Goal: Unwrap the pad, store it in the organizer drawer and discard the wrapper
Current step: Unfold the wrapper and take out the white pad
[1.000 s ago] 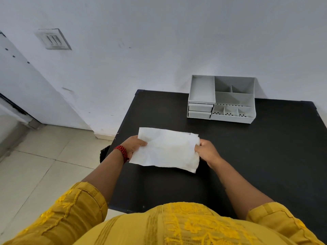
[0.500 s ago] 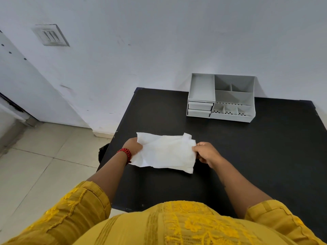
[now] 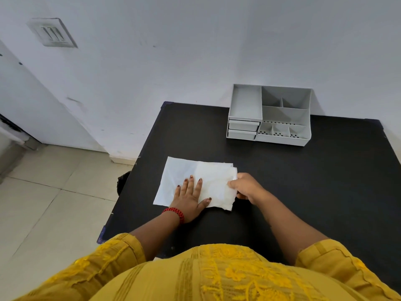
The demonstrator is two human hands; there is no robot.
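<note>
A white wrapper sheet (image 3: pixel 180 172) lies flat on the black table (image 3: pixel 325 181), with the white pad (image 3: pixel 217 181) folded over its right half. My left hand (image 3: pixel 189 197) presses flat on the sheet with straight, spread fingers. My right hand (image 3: pixel 245 186) pinches the right edge of the pad between thumb and fingers. The grey organizer (image 3: pixel 270 115) stands at the back of the table against the wall, both small drawers (image 3: pixel 243 129) at its lower left closed.
The table's left edge (image 3: pixel 130 181) drops to a tiled floor (image 3: pixel 43 203). A dark object (image 3: pixel 122 181) sits on the floor beside that edge. The white wall (image 3: pixel 195 51) rises right behind the organizer.
The white sheet went from being held up in both hands to lying flat on the table. My left hand let go of its edge and now presses down on top.
</note>
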